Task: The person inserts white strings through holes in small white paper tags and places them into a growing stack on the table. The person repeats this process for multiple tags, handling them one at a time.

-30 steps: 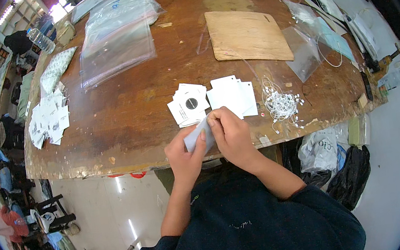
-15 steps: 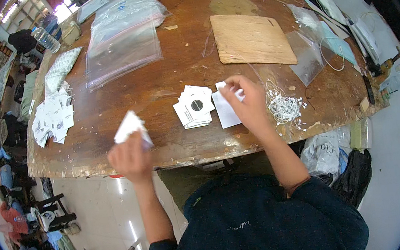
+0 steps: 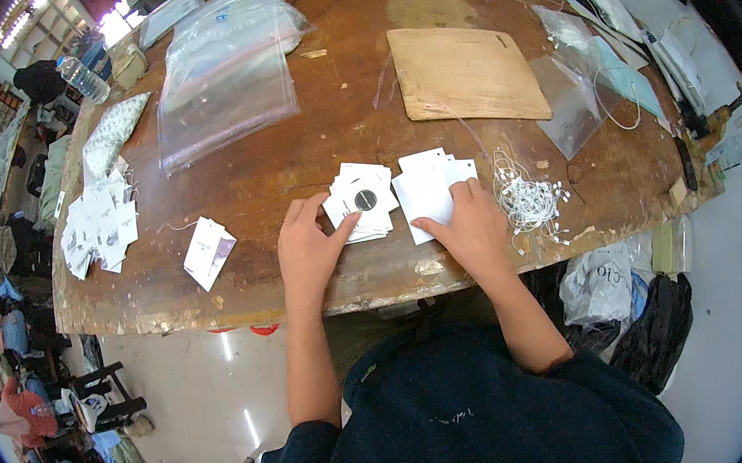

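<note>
My left hand (image 3: 304, 244) rests against the left side of a stack of square white cards (image 3: 369, 177), the top one with a black circle. Its thumb lies on the cards, and thumb and fingers are apart. My right hand (image 3: 473, 227) spans a pile of plain white cards (image 3: 425, 184) with small holes near their edges. The thumb touches the left part and the fingertips lie near the right edge; the hand is open. A small set of white hang tags (image 3: 209, 253) with a thin string lies to the left of my left hand.
A tangle of white strings (image 3: 529, 200) lies right of my right hand. At the left are a heap of tags (image 3: 99, 228) and a filled bag (image 3: 115, 135). Farther back lie clear plastic bags (image 3: 227, 88) and a wooden board (image 3: 467, 74). The table's near edge (image 3: 378, 296) curves before me.
My left hand has let go of the white tags, which now lie on the table, and moved right to the circle-marked cards. My right hand has lowered onto the plain white cards.
</note>
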`<act>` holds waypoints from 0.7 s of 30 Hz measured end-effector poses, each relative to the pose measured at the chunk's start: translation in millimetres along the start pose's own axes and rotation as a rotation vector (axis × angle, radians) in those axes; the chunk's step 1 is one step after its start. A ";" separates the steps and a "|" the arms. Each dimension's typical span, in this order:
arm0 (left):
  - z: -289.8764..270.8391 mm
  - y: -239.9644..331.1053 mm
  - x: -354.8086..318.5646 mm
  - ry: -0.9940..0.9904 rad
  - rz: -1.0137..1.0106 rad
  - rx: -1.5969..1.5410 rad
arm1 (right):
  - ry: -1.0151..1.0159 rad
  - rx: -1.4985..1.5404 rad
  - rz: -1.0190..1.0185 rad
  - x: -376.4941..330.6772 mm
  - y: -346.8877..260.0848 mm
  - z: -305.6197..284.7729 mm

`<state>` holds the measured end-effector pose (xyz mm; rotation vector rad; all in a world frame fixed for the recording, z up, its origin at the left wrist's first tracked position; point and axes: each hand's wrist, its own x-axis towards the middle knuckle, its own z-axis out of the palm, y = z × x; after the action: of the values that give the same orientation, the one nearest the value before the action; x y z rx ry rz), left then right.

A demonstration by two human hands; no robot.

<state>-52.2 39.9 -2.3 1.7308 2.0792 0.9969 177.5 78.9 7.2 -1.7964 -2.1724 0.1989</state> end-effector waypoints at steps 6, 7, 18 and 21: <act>-9.9 -6.4 0.2 0.105 -0.175 -0.579 | -0.016 0.689 0.164 -4.5 24.6 4.2; -11.8 -7.5 -0.7 0.155 -0.170 -0.588 | 0.019 0.781 0.138 -3.6 27.7 3.6; -9.2 -14.9 -5.9 0.174 -0.338 -0.793 | -0.018 1.228 0.213 -0.1 32.6 -4.1; -5.3 -8.0 -10.8 0.240 -0.121 -0.235 | -0.031 1.263 0.210 0.9 34.2 -6.4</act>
<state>-58.6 27.5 -5.9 1.4131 2.0749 1.4067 211.3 86.1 2.9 -1.1817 -1.2417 1.2880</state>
